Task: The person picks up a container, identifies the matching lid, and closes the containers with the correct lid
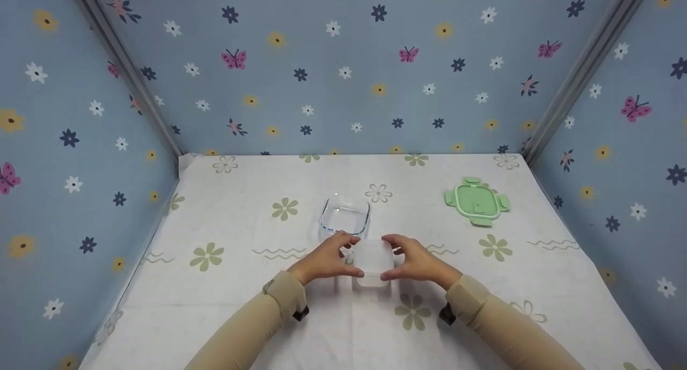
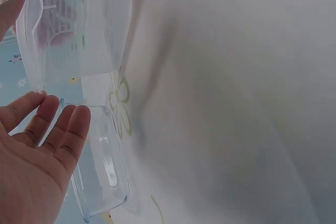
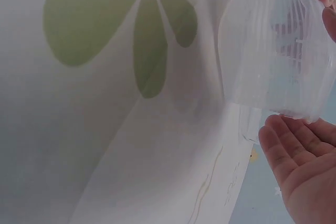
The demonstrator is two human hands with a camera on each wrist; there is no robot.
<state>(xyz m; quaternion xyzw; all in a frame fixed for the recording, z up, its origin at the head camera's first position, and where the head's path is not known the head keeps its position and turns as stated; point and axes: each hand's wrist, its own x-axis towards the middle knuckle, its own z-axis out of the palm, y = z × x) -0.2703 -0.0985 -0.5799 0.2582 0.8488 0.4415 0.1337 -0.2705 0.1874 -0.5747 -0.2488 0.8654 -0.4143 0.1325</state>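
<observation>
Left hand and right hand hold translucent box.

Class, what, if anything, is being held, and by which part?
The translucent container, held between left hand and right hand, by opposite sides near its rim.

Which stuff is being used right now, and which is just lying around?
Part of the job:
- plastic box, held up by its sides
- glass dish, perhaps, since it sits just beyond the box

Just lying about, it seems:
- green lid, off to the right, though it might fit the dish
- flowery cloth, spread underneath
</observation>
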